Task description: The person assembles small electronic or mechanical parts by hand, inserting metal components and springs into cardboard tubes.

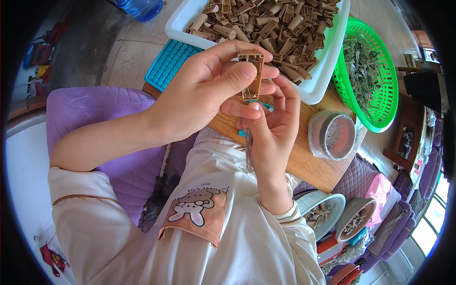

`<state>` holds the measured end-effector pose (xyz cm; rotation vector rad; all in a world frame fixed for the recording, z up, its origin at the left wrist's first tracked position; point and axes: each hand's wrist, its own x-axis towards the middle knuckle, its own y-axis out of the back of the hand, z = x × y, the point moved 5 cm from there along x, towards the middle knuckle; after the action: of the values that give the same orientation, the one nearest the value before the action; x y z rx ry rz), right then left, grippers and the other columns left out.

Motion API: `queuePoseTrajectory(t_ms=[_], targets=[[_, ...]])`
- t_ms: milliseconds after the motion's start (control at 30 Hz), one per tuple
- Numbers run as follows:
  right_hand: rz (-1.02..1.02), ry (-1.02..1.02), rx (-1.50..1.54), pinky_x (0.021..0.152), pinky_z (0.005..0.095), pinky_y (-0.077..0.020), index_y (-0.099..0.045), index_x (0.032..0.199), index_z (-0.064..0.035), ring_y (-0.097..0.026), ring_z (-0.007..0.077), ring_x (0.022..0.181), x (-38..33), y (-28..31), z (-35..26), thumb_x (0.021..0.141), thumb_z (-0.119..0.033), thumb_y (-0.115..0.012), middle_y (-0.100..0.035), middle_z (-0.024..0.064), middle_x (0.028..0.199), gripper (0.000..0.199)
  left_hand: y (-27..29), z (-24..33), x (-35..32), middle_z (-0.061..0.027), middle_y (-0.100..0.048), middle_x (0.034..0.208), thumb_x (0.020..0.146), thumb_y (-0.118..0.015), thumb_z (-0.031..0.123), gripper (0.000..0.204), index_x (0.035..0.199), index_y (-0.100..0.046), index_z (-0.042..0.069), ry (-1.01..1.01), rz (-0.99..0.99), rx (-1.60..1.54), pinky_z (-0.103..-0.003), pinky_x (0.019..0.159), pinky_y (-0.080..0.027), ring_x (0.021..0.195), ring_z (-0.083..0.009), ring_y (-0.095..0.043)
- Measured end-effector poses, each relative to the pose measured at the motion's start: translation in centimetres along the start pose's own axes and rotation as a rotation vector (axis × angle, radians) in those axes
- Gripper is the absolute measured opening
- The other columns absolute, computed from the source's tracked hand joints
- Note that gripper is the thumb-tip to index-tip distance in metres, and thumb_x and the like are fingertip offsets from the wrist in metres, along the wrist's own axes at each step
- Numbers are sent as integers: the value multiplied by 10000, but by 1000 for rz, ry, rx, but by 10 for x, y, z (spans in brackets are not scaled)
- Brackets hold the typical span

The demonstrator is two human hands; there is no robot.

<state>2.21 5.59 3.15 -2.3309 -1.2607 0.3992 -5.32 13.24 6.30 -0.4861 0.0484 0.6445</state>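
Observation:
My left hand pinches a hollow brown plastic housing, long and narrow, with its open side toward me. The thumb lies across its face and the fingers are behind it. Just below, my right hand is closed, its thumb tip close to the housing's lower end. Whatever sits in the right fingers is mostly hidden. A greyish, wiry strand hangs beside that palm. Bits of a small teal piece show between the hands; I cannot tell whether it is held or lies behind them.
A white tub heaped with similar brown housings stands ahead on the wooden table. Beside it are a blue dimpled tray, a green basket of dark thin pieces and a round bowl. More bowls with pale pieces stand at lower right.

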Motion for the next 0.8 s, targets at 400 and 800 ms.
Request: queuePoseTrajectory(t_ms=[400,800], targets=[[-199,-131,-178,686,198,-443,-381,1141,-4,-521,110,841,15,4,5,734,24,-528,-505,68,993,433,8,-13,5,-126,-516,1090,878,-416,265,375,1170,-391,31,153,49,-191,-298,802,-472,995,-202,-527],[-80,-61,-117,696,208,-438,-414,952,-10,-507,79,769,11,0,20,720,52,-561,-504,31,819,281,-1,-15,-14,-66,-561,950,838,-492,88,262,1080,-484,-13,-119,113,456,-207,753,-416,857,-99,-523]])
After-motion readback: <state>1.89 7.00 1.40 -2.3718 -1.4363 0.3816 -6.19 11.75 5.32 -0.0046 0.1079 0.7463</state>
